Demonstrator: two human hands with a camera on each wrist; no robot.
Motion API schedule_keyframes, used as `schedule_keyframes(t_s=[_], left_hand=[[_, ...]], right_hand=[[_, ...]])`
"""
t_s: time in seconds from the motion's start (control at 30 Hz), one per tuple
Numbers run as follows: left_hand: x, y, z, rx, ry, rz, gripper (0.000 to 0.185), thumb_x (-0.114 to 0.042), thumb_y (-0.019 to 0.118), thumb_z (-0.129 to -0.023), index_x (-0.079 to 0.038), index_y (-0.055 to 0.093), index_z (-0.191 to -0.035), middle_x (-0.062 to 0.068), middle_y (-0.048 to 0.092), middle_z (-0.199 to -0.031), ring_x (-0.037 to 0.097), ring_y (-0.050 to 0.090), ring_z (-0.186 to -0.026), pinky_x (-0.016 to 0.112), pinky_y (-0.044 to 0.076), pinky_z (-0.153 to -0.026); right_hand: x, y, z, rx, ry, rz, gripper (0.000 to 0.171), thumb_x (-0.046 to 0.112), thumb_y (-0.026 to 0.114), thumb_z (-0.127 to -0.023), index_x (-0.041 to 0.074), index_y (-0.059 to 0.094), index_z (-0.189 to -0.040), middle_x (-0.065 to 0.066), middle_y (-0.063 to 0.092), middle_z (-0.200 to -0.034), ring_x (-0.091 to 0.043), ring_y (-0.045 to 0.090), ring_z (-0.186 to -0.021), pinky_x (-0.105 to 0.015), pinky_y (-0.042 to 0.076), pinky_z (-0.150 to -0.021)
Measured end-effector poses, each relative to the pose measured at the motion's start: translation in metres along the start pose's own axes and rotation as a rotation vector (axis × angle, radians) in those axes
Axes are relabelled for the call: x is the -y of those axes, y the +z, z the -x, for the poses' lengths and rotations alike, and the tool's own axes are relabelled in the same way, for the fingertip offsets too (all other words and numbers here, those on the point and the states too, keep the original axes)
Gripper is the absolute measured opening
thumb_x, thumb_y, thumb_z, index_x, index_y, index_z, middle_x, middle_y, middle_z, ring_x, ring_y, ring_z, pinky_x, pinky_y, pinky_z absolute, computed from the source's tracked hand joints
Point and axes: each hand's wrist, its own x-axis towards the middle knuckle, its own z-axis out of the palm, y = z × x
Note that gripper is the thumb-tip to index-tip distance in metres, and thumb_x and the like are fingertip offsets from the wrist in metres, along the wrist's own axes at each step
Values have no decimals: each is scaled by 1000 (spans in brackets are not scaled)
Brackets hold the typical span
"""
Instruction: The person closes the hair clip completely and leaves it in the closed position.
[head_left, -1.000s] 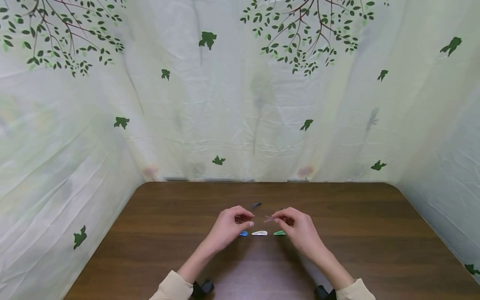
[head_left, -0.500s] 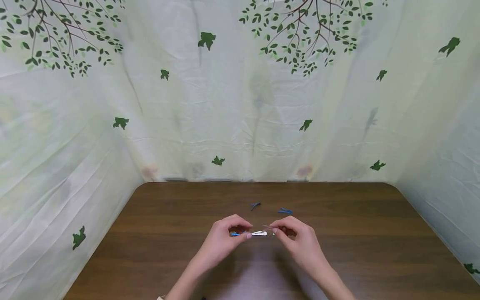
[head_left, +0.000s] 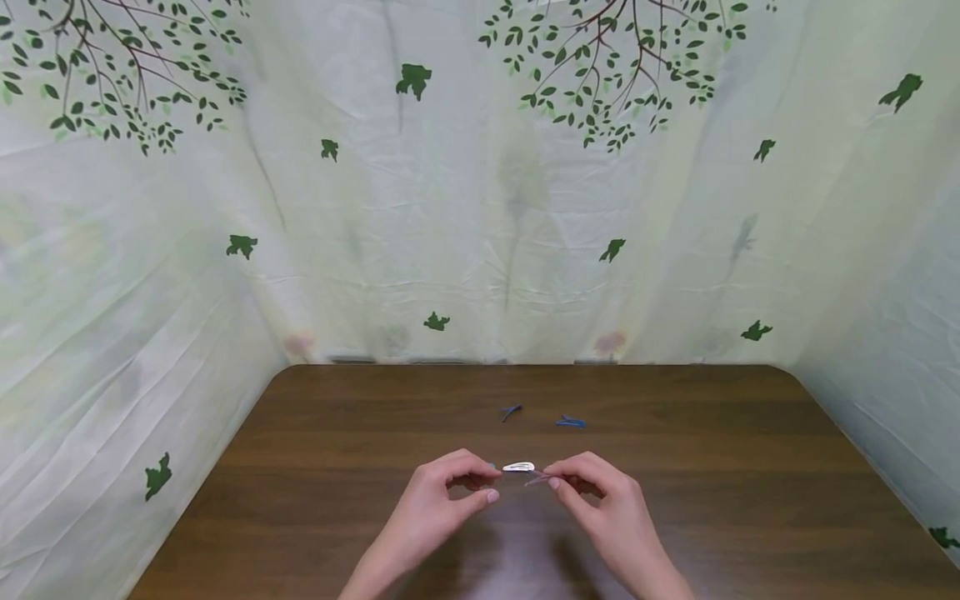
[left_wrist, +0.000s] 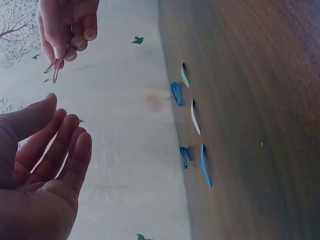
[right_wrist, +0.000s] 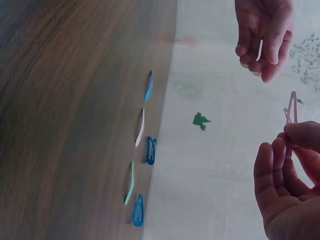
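Between the thumb and fingers of my right hand is a pink snap hair clip, its two parts spread apart. My left hand faces it, thumb and fingers parted with nothing between them. A gap separates the left fingertips from the pink clip in both wrist views. Beyond the hands, a white hair clip lies on the table. On either side of it in the left wrist view are a light blue clip and a green clip; in the head view the hands largely hide these two.
Two darker blue hair clips, one on the left and one on the right, lie farther back on the brown table. A pale leaf-printed curtain encloses the table's far side and both flanks.
Both hands have come nearer the person, the right one carrying the pink hair clip. The left thumb has parted further from its fingers. The clips on the table have stayed put.
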Motion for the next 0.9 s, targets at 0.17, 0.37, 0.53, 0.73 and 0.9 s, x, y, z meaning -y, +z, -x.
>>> schedule_keyframes(t_s=[0.17,0.37,0.53,0.73,0.9], left_hand=[[-3,0,5,-28,15,23,17,-17,78,-85,-22,73,-100,-5,69,-98,13,65,-87,32,53,-82],[-8,-2,7,-11,4,-7,23,-16,80,-83,-27,72,-102,-12,67,-99,15,64,-89,30,52,-83],[-14,-3,12,-7,71,-55,26,-22,80,-83,-28,71,-107,-14,66,-102,14,62,-92,30,51,-83],[-20,-2,15,10,176,-74,29,-23,79,-85,-26,70,-112,-13,64,-104,10,59,-93,30,51,-82],[-20,3,14,26,247,-77,28,-20,79,-85,-21,70,-112,-11,64,-104,11,61,-93,29,52,-82]], right_hand=[[8,-2,3,17,-24,-13,20,8,73,-89,25,73,-100,6,67,-91,-10,62,-79,-25,53,-73],[17,0,5,34,-111,-2,21,5,72,-89,22,73,-101,5,67,-91,-9,60,-79,-24,52,-70],[18,4,6,25,-206,13,25,1,73,-87,22,72,-101,7,66,-91,-6,59,-77,-21,52,-68],[19,6,8,39,-227,14,23,2,73,-88,21,72,-100,11,66,-93,-5,60,-78,-20,51,-67],[18,7,10,45,-264,4,25,-1,74,-85,18,72,-101,2,68,-92,-8,60,-78,-20,50,-68]])
